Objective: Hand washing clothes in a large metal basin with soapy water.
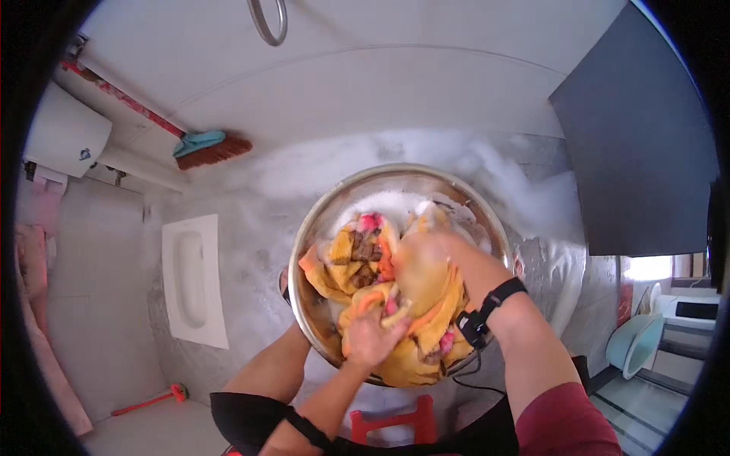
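Observation:
A wide metal basin (pixel 306 228) stands on the floor between my legs, with white suds along its far inner side. Bunched up in it lies a wet, thick fabric (pixel 414 368), yellow with orange, pink and brown patterning; I cannot make out whether it is a towel or a blanket. At the near left of the basin, my left hand (pixel 371 334) grips a fold of this fabric, fingers bent round it. My right hand (pixel 427 266) is over the fabric at the right of the middle, blurred by motion, so its fingers are unclear.
Suds (pixel 517 190) spread over the tiled floor behind the basin. A squat toilet (pixel 217 289) is set in the floor at left; a broom (pixel 213 148) leans at the back left. A red stool (pixel 391 419) is at the near edge, a dark panel (pixel 646 144) at right.

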`<action>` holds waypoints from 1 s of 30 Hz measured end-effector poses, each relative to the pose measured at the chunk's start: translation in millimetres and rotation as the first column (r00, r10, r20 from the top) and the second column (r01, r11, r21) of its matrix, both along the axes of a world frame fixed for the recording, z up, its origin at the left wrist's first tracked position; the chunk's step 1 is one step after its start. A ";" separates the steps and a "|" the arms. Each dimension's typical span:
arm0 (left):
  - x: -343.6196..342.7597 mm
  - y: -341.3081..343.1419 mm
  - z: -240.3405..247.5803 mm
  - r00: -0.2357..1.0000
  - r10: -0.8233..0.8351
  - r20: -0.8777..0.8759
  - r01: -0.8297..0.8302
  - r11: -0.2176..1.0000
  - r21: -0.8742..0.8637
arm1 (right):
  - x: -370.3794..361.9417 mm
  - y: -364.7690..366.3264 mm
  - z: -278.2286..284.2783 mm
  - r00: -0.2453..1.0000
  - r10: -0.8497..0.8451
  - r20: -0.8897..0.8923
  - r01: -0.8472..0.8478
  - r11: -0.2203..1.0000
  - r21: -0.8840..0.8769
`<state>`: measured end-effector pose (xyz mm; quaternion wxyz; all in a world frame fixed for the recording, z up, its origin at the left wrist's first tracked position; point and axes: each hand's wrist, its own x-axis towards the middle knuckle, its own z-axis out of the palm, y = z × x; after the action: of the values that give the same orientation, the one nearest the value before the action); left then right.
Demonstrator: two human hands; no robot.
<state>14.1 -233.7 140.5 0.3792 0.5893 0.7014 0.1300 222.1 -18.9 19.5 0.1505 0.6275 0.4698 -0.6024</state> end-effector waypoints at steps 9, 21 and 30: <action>-9.5 -95.2 -60.5 0.917 0.227 0.329 -0.294 0.940 0.171 | -77.5 -111.1 141.6 0.957 0.150 0.248 -0.262 0.813 0.520; -78.7 -28.7 -145.9 0.817 0.064 0.573 0.221 0.883 -0.414 | -88.2 -306.9 225.5 0.987 0.080 0.139 -0.160 0.425 0.891; -80.3 47.9 -17.7 0.814 0.020 0.580 -0.256 0.909 0.328 | -57.7 -316.1 157.9 0.991 0.124 0.055 -0.119 0.590 0.799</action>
<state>-66.2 -185.9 122.7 0.4332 0.5343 0.5588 0.4633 164.4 -334.9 177.5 -0.1071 0.5929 0.7318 -0.3184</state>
